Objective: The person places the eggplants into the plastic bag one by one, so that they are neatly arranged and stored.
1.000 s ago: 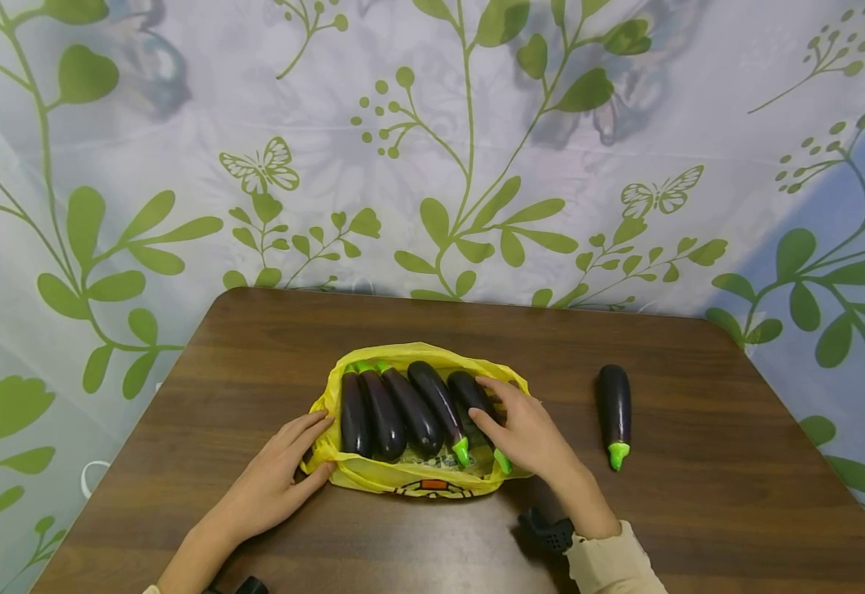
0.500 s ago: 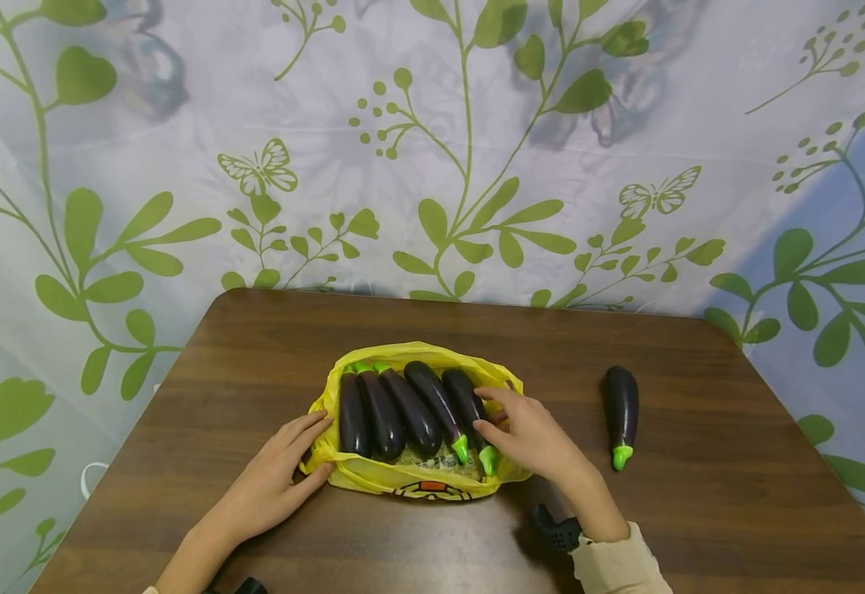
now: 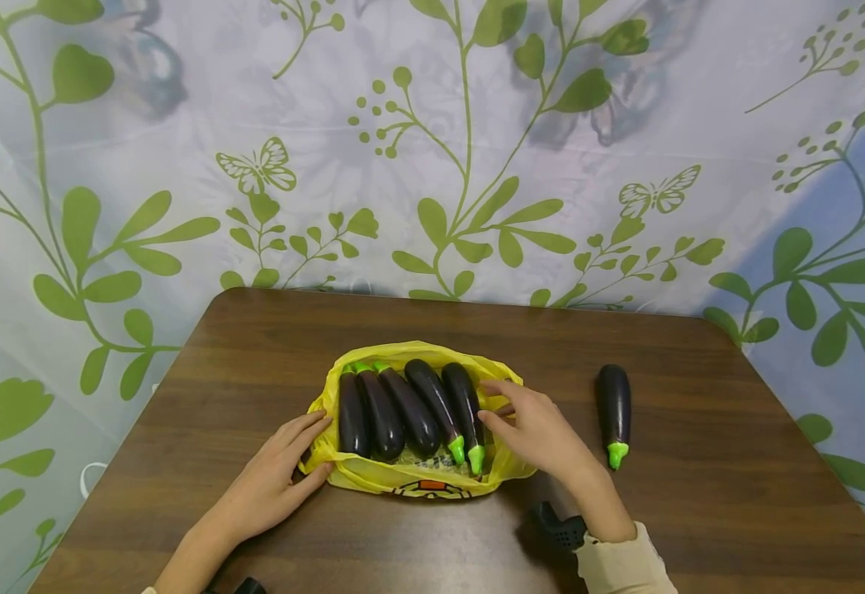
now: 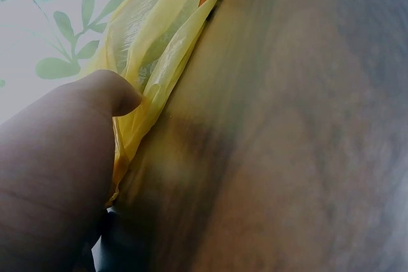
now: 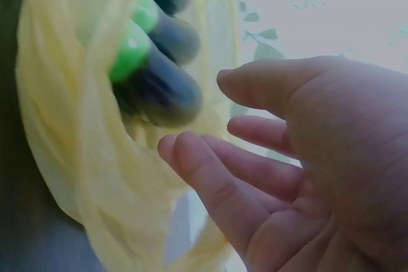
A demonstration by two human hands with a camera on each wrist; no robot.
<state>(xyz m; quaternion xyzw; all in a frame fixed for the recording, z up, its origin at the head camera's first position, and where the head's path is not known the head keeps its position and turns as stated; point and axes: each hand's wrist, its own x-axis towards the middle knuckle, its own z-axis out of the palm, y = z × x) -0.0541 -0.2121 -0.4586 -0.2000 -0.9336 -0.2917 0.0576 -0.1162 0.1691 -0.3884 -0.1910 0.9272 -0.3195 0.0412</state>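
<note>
A yellow plastic bag point(image 3: 373, 474) lies on the table with its mouth spread wide. Several dark eggplants point(image 3: 410, 412) with green caps lie side by side in it. My left hand point(image 3: 272, 478) holds the bag's left end, fingers at the rim and thumb lower down; in the left wrist view the thumb point(image 4: 118, 90) presses the thin plastic. My right hand point(image 3: 540, 429) is at the bag's right side, near the rightmost eggplant point(image 3: 462, 400). In the right wrist view its spread fingers hold nothing, and they stand apart from the eggplants.
Another eggplant point(image 3: 614, 412) lies alone on the brown wooden table point(image 3: 700, 495), to the right of my right hand. A white cloth with green leaf prints point(image 3: 432, 148) hangs behind the table's far edge. Black wrist devices point(image 3: 562, 528) sit below both wrists.
The rightmost eggplant in the bag has shifted left against its neighbour and now lies more in line with it. My right hand has let go and moved slightly right. The left hand stays put.
</note>
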